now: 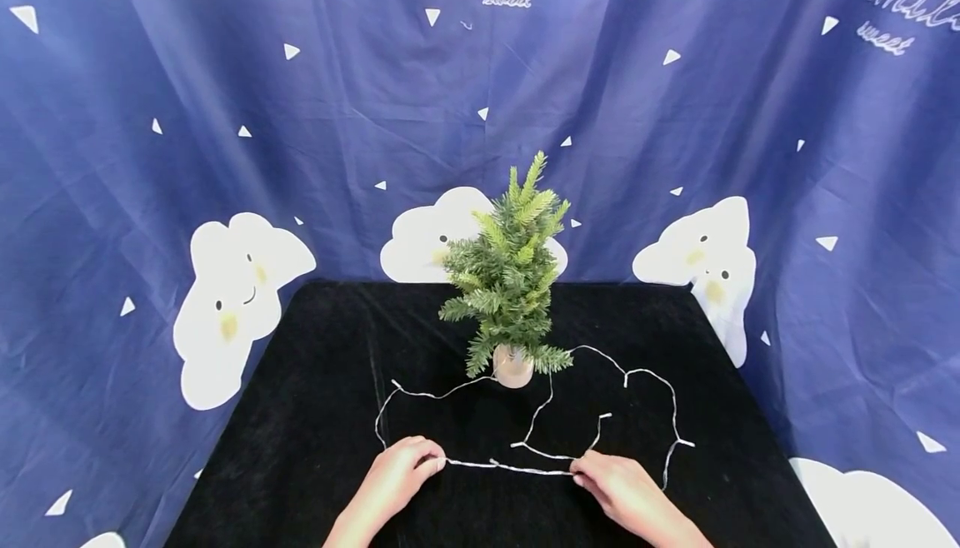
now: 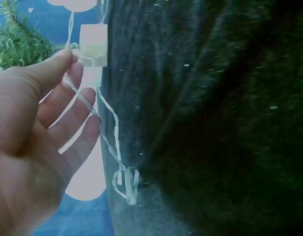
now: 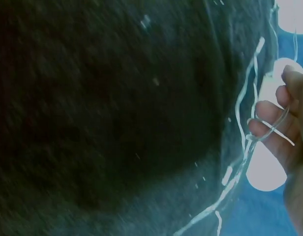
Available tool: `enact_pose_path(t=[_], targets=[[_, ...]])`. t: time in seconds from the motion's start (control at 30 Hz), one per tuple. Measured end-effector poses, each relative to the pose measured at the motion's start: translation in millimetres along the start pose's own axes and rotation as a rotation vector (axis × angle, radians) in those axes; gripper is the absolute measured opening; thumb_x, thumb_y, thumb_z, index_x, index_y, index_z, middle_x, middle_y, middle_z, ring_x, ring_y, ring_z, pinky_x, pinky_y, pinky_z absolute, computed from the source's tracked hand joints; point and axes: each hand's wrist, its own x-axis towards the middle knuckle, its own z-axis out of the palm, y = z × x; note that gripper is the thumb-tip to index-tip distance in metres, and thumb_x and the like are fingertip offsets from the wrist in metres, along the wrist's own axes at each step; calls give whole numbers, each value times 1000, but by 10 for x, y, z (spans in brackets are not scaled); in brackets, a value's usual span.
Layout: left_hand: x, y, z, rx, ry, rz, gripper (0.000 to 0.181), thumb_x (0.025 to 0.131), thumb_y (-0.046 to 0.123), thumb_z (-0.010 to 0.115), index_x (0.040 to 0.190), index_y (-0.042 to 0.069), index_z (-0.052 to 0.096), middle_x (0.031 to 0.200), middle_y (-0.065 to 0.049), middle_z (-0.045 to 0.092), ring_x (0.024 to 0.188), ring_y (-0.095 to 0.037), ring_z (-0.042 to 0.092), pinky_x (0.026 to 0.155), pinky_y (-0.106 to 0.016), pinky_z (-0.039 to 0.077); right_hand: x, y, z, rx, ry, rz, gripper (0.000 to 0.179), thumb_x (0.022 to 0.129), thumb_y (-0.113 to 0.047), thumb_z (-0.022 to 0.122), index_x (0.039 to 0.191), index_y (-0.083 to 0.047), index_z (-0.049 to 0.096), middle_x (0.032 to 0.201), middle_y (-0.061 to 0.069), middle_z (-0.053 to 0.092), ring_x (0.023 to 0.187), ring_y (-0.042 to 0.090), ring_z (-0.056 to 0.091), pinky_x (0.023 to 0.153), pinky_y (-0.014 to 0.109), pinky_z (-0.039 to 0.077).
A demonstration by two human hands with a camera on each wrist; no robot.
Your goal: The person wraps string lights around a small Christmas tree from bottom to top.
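Note:
A white string of fairy lights point(image 1: 530, 470) stretches nearly straight between my two hands over the black cloth. My left hand point(image 1: 405, 469) pinches it between thumb and forefinger; in the left wrist view the other fingers are loosely spread under the wire point(image 2: 108, 140). The right hand point(image 1: 618, 485) pinches the string at the other end of this stretch, and in the right wrist view the wire point(image 3: 274, 129) crosses its fingers. Behind the hands, a small artificial fir tree point(image 1: 510, 273) stands upright in a pale pot point(image 1: 513, 367). Loops of the string run back to both sides of the pot.
A black cloth point(image 1: 315, 415) covers the table. Behind it and along both sides hangs a blue curtain point(image 1: 360, 115) with white clouds. To the right, a loose loop of the light string point(image 1: 672, 398) lies on the cloth beside the right hand.

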Motion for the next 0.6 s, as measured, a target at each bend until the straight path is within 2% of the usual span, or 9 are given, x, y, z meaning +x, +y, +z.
enact_pose_path(t=[0.13,0.3,0.43,0.53,0.6], targets=[[76,42,-54,-1,-14,10,5,92,31,71,89,35,71,92,25,64,92,-4,65,82,-33,52,45,85,-106,-15,33,11,8,88,-20,70,88,-26,65,80,-19,56,66,1,58,60,25,47],[164,127,-128,5,4,62,8,90,27,73,88,34,70,90,24,64,87,-3,64,79,-32,52,90,205,-286,-34,57,70,6,91,-20,71,92,-26,68,82,-20,57,64,0,58,60,25,47],[235,212,-193,6,25,96,11,89,24,75,88,34,70,87,23,63,83,-3,62,78,-30,52,154,301,-455,-61,122,86,8,87,-18,73,93,-23,69,84,-19,61,65,0,60,61,26,48],[296,284,-240,-3,35,122,10,89,23,75,89,33,71,89,22,64,84,-3,62,79,-30,52,197,360,-580,-70,158,106,2,91,-20,71,93,-21,70,84,-18,62,65,-1,58,61,26,48],[339,335,-270,-6,46,145,9,89,23,75,91,31,72,90,21,65,85,-4,63,79,-30,52,209,393,-649,-78,163,130,4,95,-23,67,94,-21,70,84,-19,62,64,-2,56,61,25,48]])
